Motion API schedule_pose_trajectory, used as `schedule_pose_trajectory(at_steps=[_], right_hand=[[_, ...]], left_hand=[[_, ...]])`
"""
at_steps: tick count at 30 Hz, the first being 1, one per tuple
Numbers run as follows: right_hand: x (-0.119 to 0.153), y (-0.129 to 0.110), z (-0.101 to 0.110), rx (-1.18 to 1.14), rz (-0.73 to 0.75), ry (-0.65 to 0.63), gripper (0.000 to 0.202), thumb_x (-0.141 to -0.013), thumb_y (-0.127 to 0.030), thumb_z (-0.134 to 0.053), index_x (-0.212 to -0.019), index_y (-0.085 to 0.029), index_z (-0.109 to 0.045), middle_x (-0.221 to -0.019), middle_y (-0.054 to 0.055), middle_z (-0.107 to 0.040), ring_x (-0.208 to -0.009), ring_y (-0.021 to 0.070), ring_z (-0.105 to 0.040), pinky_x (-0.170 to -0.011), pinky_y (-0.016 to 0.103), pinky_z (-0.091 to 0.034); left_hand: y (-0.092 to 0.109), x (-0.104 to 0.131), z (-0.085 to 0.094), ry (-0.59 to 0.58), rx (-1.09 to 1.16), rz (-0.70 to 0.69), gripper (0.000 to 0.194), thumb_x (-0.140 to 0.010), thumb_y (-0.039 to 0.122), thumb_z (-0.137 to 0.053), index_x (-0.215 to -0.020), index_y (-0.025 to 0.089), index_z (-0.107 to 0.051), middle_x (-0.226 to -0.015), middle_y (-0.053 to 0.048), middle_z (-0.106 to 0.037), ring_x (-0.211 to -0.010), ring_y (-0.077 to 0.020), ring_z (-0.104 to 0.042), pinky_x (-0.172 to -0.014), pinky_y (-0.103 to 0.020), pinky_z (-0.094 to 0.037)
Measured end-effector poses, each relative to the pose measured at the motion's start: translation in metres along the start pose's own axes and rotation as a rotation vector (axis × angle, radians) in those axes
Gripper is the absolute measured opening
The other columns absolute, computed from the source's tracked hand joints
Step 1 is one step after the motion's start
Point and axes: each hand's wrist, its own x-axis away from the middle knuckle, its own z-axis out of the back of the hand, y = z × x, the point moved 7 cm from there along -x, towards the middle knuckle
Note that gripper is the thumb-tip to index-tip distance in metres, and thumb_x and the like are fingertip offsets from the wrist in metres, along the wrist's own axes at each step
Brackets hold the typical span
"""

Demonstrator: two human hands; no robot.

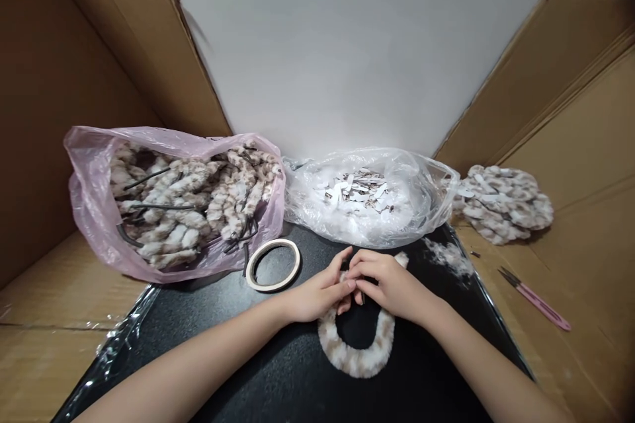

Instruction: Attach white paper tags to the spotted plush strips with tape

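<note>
A fluffy white-and-beige plush strip lies bent in a U on the black tabletop, its curve toward me. My left hand is closed over the strip's left arm, thumb and fingers pinched near its end. From the other side, my right hand meets it, fingertips bunched against the left thumb. One tip of the plush pokes out above the right hand. Something small and dark shows just below the right fingertips; what the fingers pinch there is mostly hidden.
A pink plastic bag of plush strips with dark cords stands back left. Nearby lies a tape roll. A clear bag holds small metal pieces with white tabs. At right are a plush pile, pink-handled snips and loose fluff. Cardboard walls surround the table.
</note>
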Motion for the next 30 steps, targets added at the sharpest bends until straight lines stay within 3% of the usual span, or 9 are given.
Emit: schedule_pose_trajectory(at_steps=[8,12,15,20,24,27,30], right_hand=[[-0.008,-0.009,0.009,-0.065,-0.032,-0.066,0.018,-0.082,-0.016,-0.066,-0.099,-0.019,-0.068,-0.095,0.006,-0.069,-0.085,0.0183,-0.064,-0.077,0.03,-0.05],[-0.008,-0.02,-0.003,-0.069,0.023,-0.09,0.023,-0.079,-0.013,-0.066,-0.101,-0.019,-0.067,-0.1,0.006,-0.068,-0.092,0.0194,-0.063,-0.084,0.032,-0.048],[-0.003,-0.021,-0.012,-0.053,0.02,-0.012,0.024,-0.083,-0.013,-0.06,-0.105,-0.02,-0.065,-0.105,0.006,-0.068,-0.098,0.0196,-0.061,-0.088,0.033,-0.047],[0.026,0.017,0.014,0.221,-0.194,0.22,0.024,-0.083,-0.011,-0.056,-0.104,-0.019,-0.064,-0.106,0.007,-0.068,-0.102,0.0231,-0.057,-0.09,0.04,-0.045],[0.058,0.052,0.04,0.49,-0.349,0.235,0.031,-0.081,-0.002,-0.047,-0.1,-0.018,-0.066,-0.107,0.008,-0.066,-0.106,0.026,-0.053,-0.091,0.044,-0.043],[0.071,0.06,0.046,0.537,-0.362,0.204,0.023,-0.086,-0.013,-0.051,-0.103,-0.019,-0.066,-0.107,0.008,-0.065,-0.104,0.0258,-0.053,-0.091,0.043,-0.043],[0.078,0.063,0.049,0.594,-0.434,0.276,0.022,-0.087,-0.028,-0.058,-0.107,-0.019,-0.064,-0.102,0.009,-0.066,-0.099,0.0278,-0.055,-0.087,0.045,-0.044]], left_hand=[[-0.001,0.017,-0.009,-0.017,0.083,-0.004,0.065,-0.089,0.049,-0.055,-0.137,0.02,-0.023,-0.061,0.011,-0.031,-0.049,-0.0058,-0.023,-0.047,-0.019,-0.021],[-0.007,0.027,-0.004,0.025,0.088,0.028,0.054,-0.091,0.05,-0.051,-0.131,0.022,-0.029,-0.059,0.011,-0.033,-0.045,-0.0047,-0.024,-0.045,-0.019,-0.018],[-0.01,0.03,0.003,0.066,0.121,0.016,0.053,-0.09,0.05,-0.053,-0.129,0.021,-0.031,-0.057,0.012,-0.031,-0.043,-0.0043,-0.019,-0.044,-0.019,-0.016],[-0.011,0.028,0.009,0.117,0.203,-0.01,0.059,-0.087,0.05,-0.058,-0.13,0.021,-0.031,-0.056,0.012,-0.027,-0.046,-0.0045,-0.013,-0.044,-0.019,-0.011],[-0.011,0.027,0.013,0.178,0.22,-0.02,0.059,-0.085,0.052,-0.059,-0.129,0.022,-0.034,-0.056,0.013,-0.026,-0.044,-0.0037,-0.013,-0.044,-0.019,-0.012],[-0.01,0.027,0.015,0.216,0.228,-0.032,0.057,-0.084,0.053,-0.06,-0.127,0.022,-0.037,-0.056,0.012,-0.026,-0.044,-0.0039,-0.014,-0.043,-0.018,-0.012],[-0.011,0.026,0.017,0.221,0.227,-0.031,0.049,-0.083,0.053,-0.061,-0.116,0.018,-0.048,-0.055,0.011,-0.026,-0.045,-0.0041,-0.016,-0.044,-0.018,-0.013]])
